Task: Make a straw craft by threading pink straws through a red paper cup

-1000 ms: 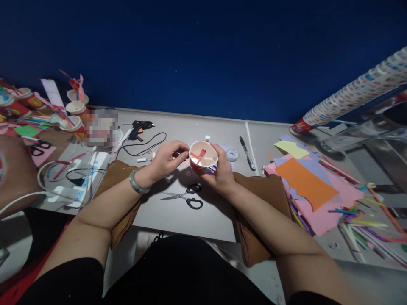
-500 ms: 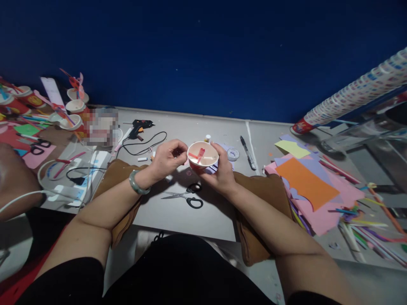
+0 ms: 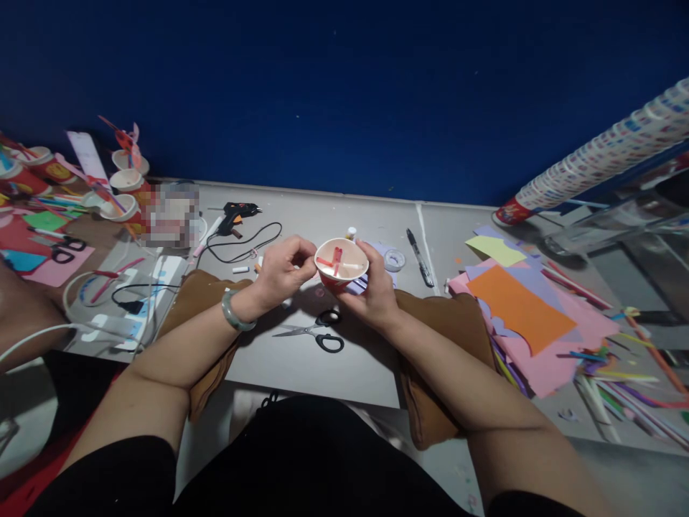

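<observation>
A red and white paper cup (image 3: 344, 281) is held up over the table with its mouth tilted towards me. Red and pale short strips (image 3: 336, 260) lie crossed inside it. My right hand (image 3: 377, 291) wraps round the cup's right side. At the cup's left rim, my left hand (image 3: 286, 269) is closed in a pinch, touching or almost touching the edge; whatever is between its fingers is hidden. Black-handled scissors (image 3: 315, 332) lie partly open on the table below the cup.
A hot glue gun (image 3: 237, 215) with a black cord lies behind my left hand. To the right are a black pen (image 3: 420, 258), a tape roll (image 3: 395, 259), orange paper (image 3: 519, 309) and a stack of cups (image 3: 603, 151). A power strip (image 3: 145, 309) sits left, beside another person's arm (image 3: 32, 309).
The cup has tilted slightly more and shifted a touch left, with its rim squeezed out of round. Both hands keep nearly the same places.
</observation>
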Demonstrator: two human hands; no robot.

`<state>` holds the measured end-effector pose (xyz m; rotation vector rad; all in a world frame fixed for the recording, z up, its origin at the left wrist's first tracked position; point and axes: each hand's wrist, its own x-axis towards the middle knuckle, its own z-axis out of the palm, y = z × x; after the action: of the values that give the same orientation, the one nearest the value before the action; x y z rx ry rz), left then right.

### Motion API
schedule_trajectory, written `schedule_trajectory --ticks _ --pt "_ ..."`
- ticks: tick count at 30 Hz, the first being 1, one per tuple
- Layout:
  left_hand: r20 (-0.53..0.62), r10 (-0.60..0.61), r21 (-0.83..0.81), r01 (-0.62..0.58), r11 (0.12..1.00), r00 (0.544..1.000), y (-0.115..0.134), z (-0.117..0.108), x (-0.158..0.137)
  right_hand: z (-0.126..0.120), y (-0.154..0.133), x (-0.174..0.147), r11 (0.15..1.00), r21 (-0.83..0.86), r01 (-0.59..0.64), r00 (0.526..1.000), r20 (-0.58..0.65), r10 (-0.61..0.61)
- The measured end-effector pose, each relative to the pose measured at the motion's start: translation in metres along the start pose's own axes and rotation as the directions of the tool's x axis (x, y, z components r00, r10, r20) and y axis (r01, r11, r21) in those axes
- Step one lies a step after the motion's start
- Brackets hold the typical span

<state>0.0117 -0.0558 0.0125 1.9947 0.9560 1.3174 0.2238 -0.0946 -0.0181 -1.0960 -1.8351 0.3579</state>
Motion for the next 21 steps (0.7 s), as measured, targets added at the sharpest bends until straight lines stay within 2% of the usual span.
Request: schedule_trajectory --ticks 3,13,18,21 --pt "-0.005 0.036 -0.017 -0.036 0.999 0.999 -0.0003 0.0011 0.0007 0.0002 0.0014 -0.0002 1.0 -0.002 -0.003 1.0 -0.001 0.003" --pt "0.019 -0.008 -0.15 0.01 0.989 1.0 0.0018 -0.0029 0.0061 0.002 0.0048 -0.0041 0.999 0.032 -0.003 1.0 -0.01 0.003" --pt "0.075 -0.058 -0.11 0.066 0.992 0.995 0.0012 -0.0065 0.0058 0.0015 0.0 -0.0031 1.0 0.001 0.024 0.999 0.026 -0.024" --pt "0.05 -0.064 -0.079 0.068 0.995 0.997 0.0026 -0.0037 0.0034 0.0019 -0.0024 -0.0022 0.999 -0.002 0.046 0.998 0.038 -0.046"
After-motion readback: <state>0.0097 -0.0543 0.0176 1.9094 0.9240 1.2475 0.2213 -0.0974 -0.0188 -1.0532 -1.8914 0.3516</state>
